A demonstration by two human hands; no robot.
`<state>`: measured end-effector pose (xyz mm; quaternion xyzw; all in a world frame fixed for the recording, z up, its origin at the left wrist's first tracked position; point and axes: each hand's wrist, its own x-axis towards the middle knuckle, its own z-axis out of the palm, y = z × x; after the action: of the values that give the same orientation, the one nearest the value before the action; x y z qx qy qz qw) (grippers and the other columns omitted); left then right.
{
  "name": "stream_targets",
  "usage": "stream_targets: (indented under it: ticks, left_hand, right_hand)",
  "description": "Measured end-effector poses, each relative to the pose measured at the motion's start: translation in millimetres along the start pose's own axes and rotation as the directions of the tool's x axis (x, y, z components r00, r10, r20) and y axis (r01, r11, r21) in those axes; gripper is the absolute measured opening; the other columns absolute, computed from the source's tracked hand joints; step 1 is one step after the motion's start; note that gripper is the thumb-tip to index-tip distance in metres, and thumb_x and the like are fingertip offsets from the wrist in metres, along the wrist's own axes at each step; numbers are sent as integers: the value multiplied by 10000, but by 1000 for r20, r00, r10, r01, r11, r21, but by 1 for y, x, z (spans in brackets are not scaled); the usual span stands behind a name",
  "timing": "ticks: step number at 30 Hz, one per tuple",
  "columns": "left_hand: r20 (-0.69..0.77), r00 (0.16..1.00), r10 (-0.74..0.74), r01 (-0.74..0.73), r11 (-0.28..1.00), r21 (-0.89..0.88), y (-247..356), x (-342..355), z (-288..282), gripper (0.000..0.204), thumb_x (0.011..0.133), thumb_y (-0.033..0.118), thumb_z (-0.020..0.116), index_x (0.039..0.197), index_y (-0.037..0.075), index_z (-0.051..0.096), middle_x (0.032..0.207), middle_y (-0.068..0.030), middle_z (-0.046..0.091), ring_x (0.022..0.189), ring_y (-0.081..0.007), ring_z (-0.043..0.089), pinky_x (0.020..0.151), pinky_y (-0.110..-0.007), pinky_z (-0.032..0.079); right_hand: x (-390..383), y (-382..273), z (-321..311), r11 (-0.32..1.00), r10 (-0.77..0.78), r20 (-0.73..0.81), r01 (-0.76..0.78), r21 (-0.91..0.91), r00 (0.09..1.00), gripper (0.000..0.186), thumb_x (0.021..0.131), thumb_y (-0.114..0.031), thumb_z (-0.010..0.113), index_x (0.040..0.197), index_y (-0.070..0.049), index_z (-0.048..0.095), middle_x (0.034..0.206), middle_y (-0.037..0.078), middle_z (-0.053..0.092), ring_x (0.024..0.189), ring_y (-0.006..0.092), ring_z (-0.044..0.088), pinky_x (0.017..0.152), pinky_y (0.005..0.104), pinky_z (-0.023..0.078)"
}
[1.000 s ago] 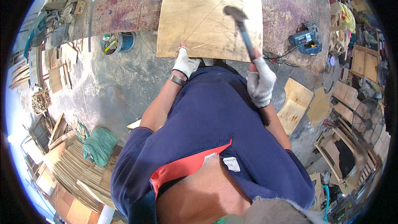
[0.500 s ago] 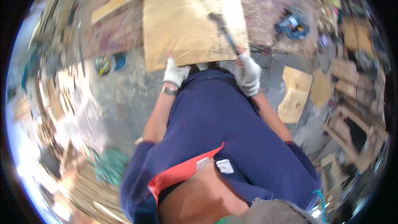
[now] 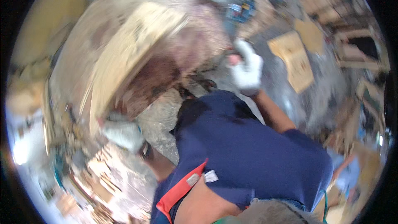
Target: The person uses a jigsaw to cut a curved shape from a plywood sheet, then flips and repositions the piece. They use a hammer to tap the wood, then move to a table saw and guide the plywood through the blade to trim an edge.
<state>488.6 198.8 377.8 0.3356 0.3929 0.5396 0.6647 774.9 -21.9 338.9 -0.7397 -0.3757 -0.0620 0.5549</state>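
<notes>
A pale plywood board [image 3: 128, 54] is tilted up on edge at the left, smeared by motion. My left hand [image 3: 124, 135], in a white knit glove, is closed on its near lower corner. My right hand [image 3: 245, 66], gloved the same way, is closed round a hammer [image 3: 230, 28] that points away from me. The hammer's outline is blurred, and its head lies close in view to a blue power tool [image 3: 241, 11] on the stained work surface [image 3: 199, 43].
A cut wooden piece with a curved notch [image 3: 294, 62] lies on the grey floor at the right, beside a brownish flat piece [image 3: 309, 35]. Wooden frames [image 3: 356, 45] and scrap stand farther right. Wood offcuts [image 3: 105, 174] litter the lower left. Another person's blue clothing [image 3: 348, 174] shows at the lower right.
The board has gone from lying flat in front of me to tilted at the left, my left hand moving left with it. The view has turned; the hammer stays in my right hand.
</notes>
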Motion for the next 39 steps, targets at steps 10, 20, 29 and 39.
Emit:
stream_targets:
  ticks: [10,20,29,39]
  left_hand:
    - [331,630,703,-578,140,804,145,246,118,507,934,513,683,919,9,729,701,-119,672,650,-213,633,693,-362,522]
    - [709,246,661,-549,-507,664,182,397,211,418,869,510,603,746,141,756,658,-118,690,630,-332,692,606,-477,544]
    - [610,245,754,-446,-471,761,168,422,218,408,859,523,619,684,180,753,628,-81,692,584,-273,695,556,-444,530]
    - [637,187,747,-396,-537,745,168,398,211,348,858,465,620,701,181,747,658,-85,707,615,-277,702,590,-436,543]
  right_hand:
    - [15,-37,57,958,210,131,-230,169,969,168,994,-161,613,960,3,598,769,-2,539,746,71,466,660,255,430]
    - [20,-72,162,945,106,291,-187,267,951,206,1010,-188,619,909,-20,556,706,-2,459,707,96,380,599,278,374]
    - [134,-112,236,982,-87,263,38,187,961,187,1033,-169,542,958,-9,605,679,86,468,656,135,429,591,329,421]
    - [269,-117,314,872,-465,0,459,169,885,212,1038,-222,560,958,-29,595,736,176,609,643,315,603,610,405,479]
